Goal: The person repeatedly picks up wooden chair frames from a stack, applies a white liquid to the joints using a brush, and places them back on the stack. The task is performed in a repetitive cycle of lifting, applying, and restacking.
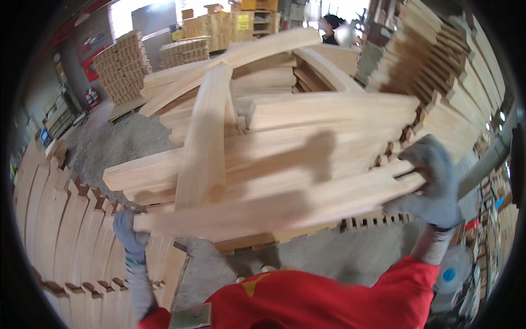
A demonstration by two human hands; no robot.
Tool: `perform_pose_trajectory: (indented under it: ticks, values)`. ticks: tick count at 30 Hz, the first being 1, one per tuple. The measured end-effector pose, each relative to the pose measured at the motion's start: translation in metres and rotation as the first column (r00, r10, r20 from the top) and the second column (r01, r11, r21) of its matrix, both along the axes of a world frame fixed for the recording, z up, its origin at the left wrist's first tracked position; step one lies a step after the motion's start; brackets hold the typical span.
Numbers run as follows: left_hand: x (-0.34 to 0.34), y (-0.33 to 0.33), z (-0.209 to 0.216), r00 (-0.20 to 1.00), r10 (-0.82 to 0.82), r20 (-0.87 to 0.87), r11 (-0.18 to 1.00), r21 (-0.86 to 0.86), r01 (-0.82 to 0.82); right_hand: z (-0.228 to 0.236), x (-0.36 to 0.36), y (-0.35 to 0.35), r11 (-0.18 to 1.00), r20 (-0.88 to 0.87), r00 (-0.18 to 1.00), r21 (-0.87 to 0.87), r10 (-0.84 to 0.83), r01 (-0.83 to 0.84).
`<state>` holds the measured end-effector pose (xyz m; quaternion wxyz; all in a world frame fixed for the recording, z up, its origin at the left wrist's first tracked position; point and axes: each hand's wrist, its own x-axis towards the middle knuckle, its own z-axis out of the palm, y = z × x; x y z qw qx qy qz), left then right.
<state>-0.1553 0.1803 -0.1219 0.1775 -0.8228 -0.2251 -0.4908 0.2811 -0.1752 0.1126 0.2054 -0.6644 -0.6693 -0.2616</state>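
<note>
A long pale wooden beam (274, 211) spans the space in front of me, held level by both gloved hands. My left hand (130, 229), in a grey glove, is closed around its left end. Around the right end, which has a slot cut into it, my right hand (441, 186) is closed in a grey glove. Just beyond lies a big pile of similar wooden beams (334, 115). One loose beam (205, 126) lies across the pile, pointing toward me, and a curved one (268, 46) rests on top. Motion slightly blurs the held beam.
Stacked curved wooden pieces (60, 225) stand close on my left, with another tall stack (438, 71) at the right. Below the pile is a wooden pallet (296, 233) on the concrete floor (219, 274). Farther back are small-block stacks (123, 66) and a person (330, 27).
</note>
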Motion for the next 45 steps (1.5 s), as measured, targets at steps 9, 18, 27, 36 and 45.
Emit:
perform_pose_trajectory:
  ticks: [9,18,27,36,45]
  values:
    - [0.039,-0.072,0.045,0.864,0.317,0.392,0.934,-0.287,-0.212,-0.056,0.003,-0.009,0.451,-0.510,0.849,-0.795,-0.136,-0.405]
    - [0.111,-0.097,-0.060,0.150,0.500,0.853,0.339,-0.352,0.873,-0.256,-0.003,0.027,0.726,-0.319,0.944,-0.629,0.087,-0.280]
    - [0.190,-0.120,-0.103,-0.072,0.475,0.877,0.004,0.079,0.997,-0.179,-0.026,0.197,0.756,-0.922,-0.364,0.329,0.129,-0.566]
    - [0.117,-0.149,-0.071,-0.212,0.478,0.853,0.354,0.033,0.935,-0.141,-0.088,0.220,0.625,-0.943,-0.260,0.333,0.208,-0.707]
    - [-0.062,-0.329,0.126,0.051,0.392,0.919,0.707,-0.336,0.622,-0.042,-0.258,0.188,0.138,-0.561,-0.761,0.824,0.324,-0.549]
